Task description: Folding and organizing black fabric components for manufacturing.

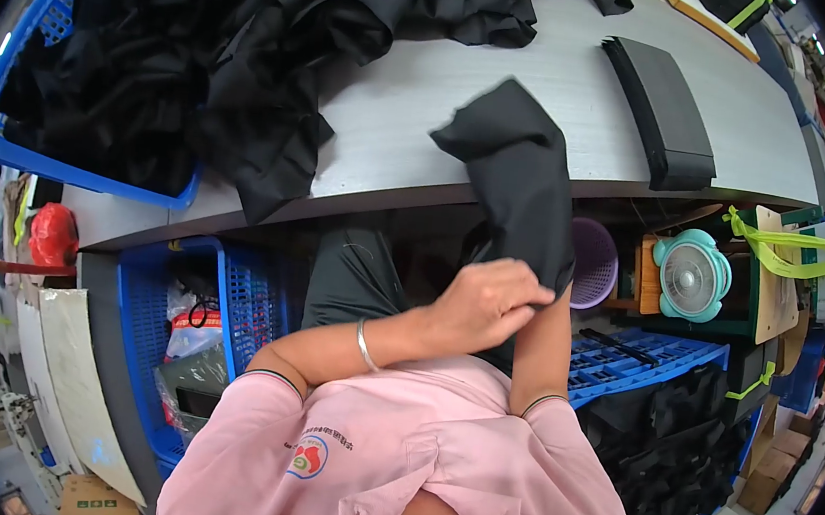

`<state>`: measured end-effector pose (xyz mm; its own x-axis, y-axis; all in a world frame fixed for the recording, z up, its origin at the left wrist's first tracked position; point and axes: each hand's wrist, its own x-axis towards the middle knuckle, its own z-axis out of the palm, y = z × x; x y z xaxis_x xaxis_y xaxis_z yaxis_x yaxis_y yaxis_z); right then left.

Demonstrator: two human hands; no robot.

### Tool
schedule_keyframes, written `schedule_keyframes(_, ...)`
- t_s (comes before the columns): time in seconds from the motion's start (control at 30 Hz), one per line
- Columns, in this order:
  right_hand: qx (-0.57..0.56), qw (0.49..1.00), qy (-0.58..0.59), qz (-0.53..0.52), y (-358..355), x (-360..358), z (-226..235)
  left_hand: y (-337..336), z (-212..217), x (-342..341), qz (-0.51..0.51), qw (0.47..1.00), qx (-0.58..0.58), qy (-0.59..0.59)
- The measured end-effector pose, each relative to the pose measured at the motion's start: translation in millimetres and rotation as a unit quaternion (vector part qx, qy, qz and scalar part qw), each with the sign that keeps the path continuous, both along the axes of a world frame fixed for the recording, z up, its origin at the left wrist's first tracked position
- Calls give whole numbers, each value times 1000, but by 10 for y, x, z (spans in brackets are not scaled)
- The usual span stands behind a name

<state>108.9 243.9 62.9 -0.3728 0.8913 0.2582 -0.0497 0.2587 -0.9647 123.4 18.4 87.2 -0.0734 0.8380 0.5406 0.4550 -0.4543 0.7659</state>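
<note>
A black cloth pouch (pixel 525 189), long and tube-like, is drawn over my right hand and reaches up over the table edge. My right forearm (pixel 540 361) goes into its lower opening, so the cloth hides that hand and its fingers. At this opening, my left hand (pixel 488 306) has its fingers closed on the cloth rim. More black cloth pieces (pixel 285 33) lie heaped on the table at the left, spilling from a blue basket (pixel 90 171). A neat stack of flat black pieces (pixel 661 113) lies at the table's right.
The grey table (pixel 398 105) spans the front. Below its edge at the right are a purple basket (pixel 593 264) and a teal fan (pixel 694 277). A blue crate (pixel 158 331) stands at my left, and a blue basket (pixel 643 357) with black cloth at my right.
</note>
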Motion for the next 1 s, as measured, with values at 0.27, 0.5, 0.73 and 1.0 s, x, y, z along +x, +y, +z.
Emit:
schedule_keyframes(0.27,-344,905,249,34,-584,164,15,-174,22,1,-40,949,-193,-247)
schedule_keyframes(0.5,-191,973,68,114,-1731,350,-63,638,3,-847,248,933,-20,-259)
schedule_keyframes(0.73,-283,931,57,224,-2160,1164,-162,855,-103,-1715,290,905,38,-310)
schedule_keyframes(1.0,172,981,-73,-44,-1571,802,193,275,190,-685,213,971,10,-110)
